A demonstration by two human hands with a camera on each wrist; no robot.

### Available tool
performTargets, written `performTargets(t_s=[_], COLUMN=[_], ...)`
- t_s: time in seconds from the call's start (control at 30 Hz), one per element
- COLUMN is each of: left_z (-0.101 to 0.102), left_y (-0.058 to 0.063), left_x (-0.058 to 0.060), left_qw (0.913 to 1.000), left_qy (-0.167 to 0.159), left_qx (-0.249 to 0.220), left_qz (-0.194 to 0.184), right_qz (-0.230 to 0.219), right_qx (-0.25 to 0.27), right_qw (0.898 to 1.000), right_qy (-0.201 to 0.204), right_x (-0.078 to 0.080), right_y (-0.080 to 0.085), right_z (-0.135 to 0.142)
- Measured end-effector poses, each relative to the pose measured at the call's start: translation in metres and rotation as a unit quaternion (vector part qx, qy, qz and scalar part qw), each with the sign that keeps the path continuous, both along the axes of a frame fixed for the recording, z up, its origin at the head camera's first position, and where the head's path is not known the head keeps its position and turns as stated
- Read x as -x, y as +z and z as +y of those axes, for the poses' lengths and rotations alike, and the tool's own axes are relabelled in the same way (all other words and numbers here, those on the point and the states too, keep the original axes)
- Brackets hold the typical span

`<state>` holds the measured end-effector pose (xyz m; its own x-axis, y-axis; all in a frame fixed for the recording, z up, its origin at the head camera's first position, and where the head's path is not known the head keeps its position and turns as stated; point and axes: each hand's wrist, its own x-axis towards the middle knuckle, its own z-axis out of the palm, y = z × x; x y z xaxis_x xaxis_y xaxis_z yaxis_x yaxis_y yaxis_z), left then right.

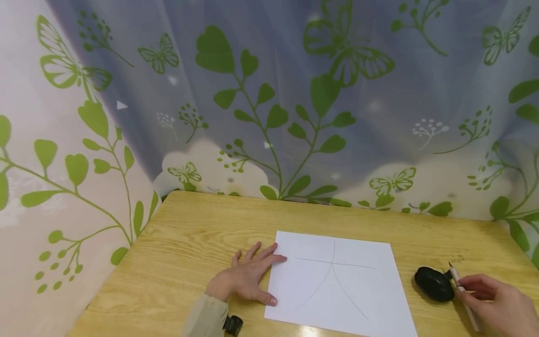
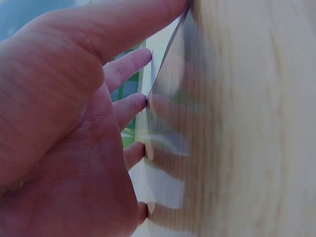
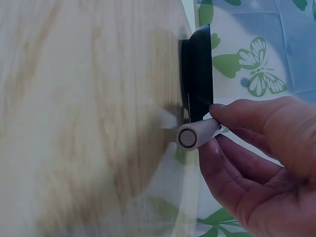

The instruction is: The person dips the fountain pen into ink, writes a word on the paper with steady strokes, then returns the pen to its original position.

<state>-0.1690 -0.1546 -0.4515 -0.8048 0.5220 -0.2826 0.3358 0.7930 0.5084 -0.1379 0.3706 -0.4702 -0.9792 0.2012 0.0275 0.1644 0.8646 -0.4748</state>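
A white sheet of paper (image 1: 379, 290) lies on the table, bearing thin lines: a near-level one, a short upright one crossing it, and two curves spreading downward. Along its left edge rests my left hand (image 1: 248, 276), fingers spread, with the thumb and index fingertips on the paper. In the left wrist view the left palm (image 2: 74, 163) faces the camera and holds nothing. My right hand (image 1: 501, 299) pinches a pale pencil (image 1: 471, 316), its dark tip pointing away, beside a black oval object (image 1: 433, 284). The right wrist view shows the pencil's round blunt end (image 3: 187, 137) between thumb and fingers.
The wood-grain table (image 1: 202, 224) runs back to a blue and white curtain (image 1: 269, 93) with green leaves and butterflies. Small dark marks (image 1: 456, 258) are on the tabletop beyond the pencil tip. A small black device (image 1: 233, 325) sits by the left sleeve.
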Motion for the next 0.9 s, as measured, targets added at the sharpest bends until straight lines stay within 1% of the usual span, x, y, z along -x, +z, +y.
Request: performTargets(t_s=[0.2, 0.37, 0.53, 0.6, 0.73, 0.8, 0.83, 0.9], left_z=[0.0004, -0.0006, -0.003, -0.0033, -0.0027, -0.0028, -0.003, -0.0036], left_y=[-0.0002, -0.0004, 0.0001, 0.0001, 0.0, 0.0001, 0.0004, 0.0005], left_x=[-0.0009, -0.0009, -0.0023, -0.0026, -0.0017, -0.0012, -0.001, -0.0004], left_qw=[1.0, 1.0, 0.9999, 0.9999, 0.9999, 0.9999, 0.9999, 0.9998], left_qy=[-0.002, -0.003, -0.01, -0.012, -0.012, -0.012, -0.011, -0.009], left_qx=[-0.002, -0.001, -0.005, -0.005, -0.004, -0.006, -0.008, -0.015], left_qz=[0.001, 0.002, 0.0, -0.002, -0.002, -0.004, -0.004, -0.004], right_qz=[-0.026, -0.038, -0.043, -0.037, -0.04, -0.041, -0.037, -0.002], right_qx=[-0.011, -0.012, -0.018, -0.018, 0.003, 0.02, 0.031, 0.048], right_qw=[1.0, 0.999, 0.999, 0.999, 0.999, 0.999, 0.999, 0.998], right_qy=[0.006, 0.013, 0.023, 0.022, 0.008, -0.013, -0.024, -0.028], right_x=[0.0025, 0.0027, 0.0004, 0.0, -0.0005, -0.0021, -0.0035, -0.0068], right_y=[-0.0016, -0.0023, -0.001, -0.0011, -0.0018, -0.0021, -0.0017, -0.0009], right_z=[0.0037, 0.0046, 0.0029, 0.003, 0.0047, 0.0052, 0.0052, 0.0044])
